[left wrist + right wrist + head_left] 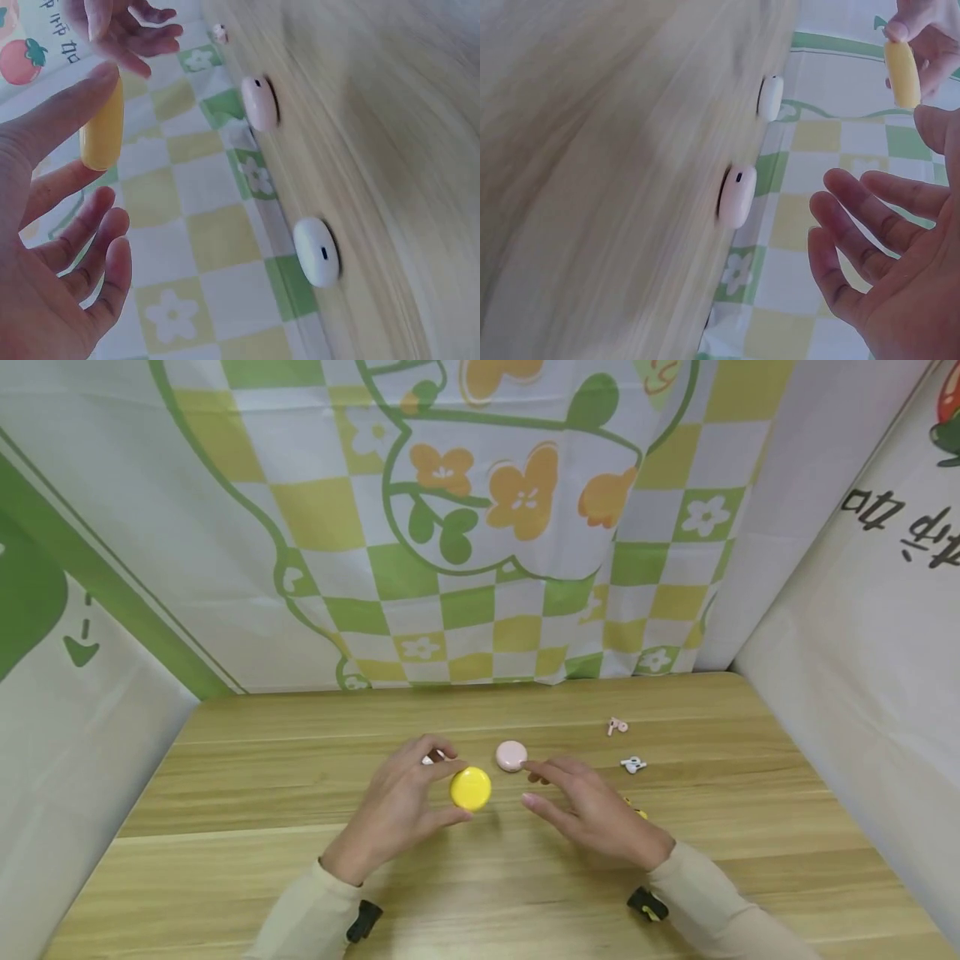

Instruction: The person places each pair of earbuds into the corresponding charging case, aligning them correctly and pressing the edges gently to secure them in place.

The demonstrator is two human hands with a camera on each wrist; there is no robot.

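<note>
My left hand (pixel 397 797) pinches a round yellow earbud case (pixel 471 789) by its edge between thumb and index finger, holding it above the table. In the left wrist view the case (pixel 103 127) appears edge-on, and the other fingers are loosely bent. My right hand (pixel 600 814) holds nothing; its fingers are relaxed and parted, a little to the right of the yellow case. A pink earbud case (pixel 512 756) lies on the table near the right fingertips. The white earbud case (pixel 316 252) also lies there, mostly hidden behind my left hand in the head view.
Pink earbuds (pixel 617 727) and white earbuds (pixel 633 765) lie on the wooden table (pixel 300 893) at the right. Yellow earbuds (pixel 640 813) are partly hidden by my right hand. A checked cloth (pixel 468 610) hangs behind the table's far edge.
</note>
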